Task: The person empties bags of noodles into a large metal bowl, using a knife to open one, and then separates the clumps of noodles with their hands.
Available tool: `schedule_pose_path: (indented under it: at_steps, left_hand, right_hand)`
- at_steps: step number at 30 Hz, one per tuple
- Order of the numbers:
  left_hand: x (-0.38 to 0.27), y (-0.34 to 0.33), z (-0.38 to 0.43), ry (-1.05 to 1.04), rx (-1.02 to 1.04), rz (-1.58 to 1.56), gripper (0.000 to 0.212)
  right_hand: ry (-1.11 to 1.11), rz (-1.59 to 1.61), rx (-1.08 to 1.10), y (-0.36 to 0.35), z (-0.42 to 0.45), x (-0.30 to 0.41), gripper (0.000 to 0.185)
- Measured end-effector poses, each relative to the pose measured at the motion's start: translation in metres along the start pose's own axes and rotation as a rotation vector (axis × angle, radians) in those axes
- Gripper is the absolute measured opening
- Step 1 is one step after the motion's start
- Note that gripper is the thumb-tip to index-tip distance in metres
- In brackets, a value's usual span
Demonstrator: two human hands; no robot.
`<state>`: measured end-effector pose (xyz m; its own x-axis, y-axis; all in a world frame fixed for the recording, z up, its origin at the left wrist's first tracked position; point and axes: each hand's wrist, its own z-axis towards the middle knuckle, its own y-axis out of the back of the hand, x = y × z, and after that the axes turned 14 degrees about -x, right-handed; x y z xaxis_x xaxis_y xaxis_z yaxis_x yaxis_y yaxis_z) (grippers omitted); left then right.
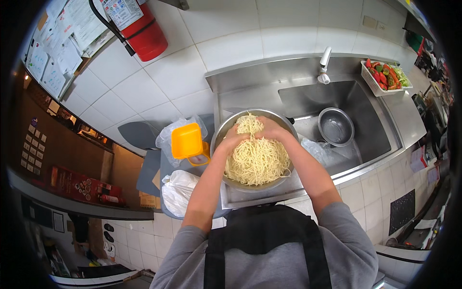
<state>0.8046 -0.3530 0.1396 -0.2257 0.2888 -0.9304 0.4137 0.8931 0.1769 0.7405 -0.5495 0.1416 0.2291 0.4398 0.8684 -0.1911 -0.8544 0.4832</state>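
A wide metal bowl (218,135) stands on the drainboard of a stainless steel sink unit, heaped with pale yellow noodles (258,160). Near the bowl's far side, my left hand (236,139) and my right hand (269,129) cup a clump of noodles (249,124) between them. Strands hang from the clump down to the heap below. Some of my fingers are hidden in the noodles. A black handle (290,120) shows at the bowl's right rim.
Left of the bowl, a yellow plastic container (187,141) and a tied white plastic bag (179,193) rest on a grey surface. The sink basin (371,123) holds a small metal bowl (336,127) and a clear plastic bag (316,150). A faucet (324,65) and a basket of peppers (384,77) stand behind.
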Motion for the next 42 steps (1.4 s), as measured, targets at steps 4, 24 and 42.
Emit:
schedule_pose_path:
  at_steps: [4,24,42]
  left_hand:
    - [-0.031,0.002,-0.012,-0.161,-0.048,0.114,0.057]
    - [-0.062,0.035,-0.079,-0.305,-0.123,0.040,0.043]
    - [0.010,0.014,0.016,-0.286,-0.041,0.474,0.086]
  right_hand:
    - [0.110,-0.169,-0.103,0.033,-0.017,0.050,0.067]
    - [0.522,0.174,-0.433,0.067,-0.074,0.114,0.022]
    - [0.226,-0.536,0.307,-0.003,0.032,0.038,0.070]
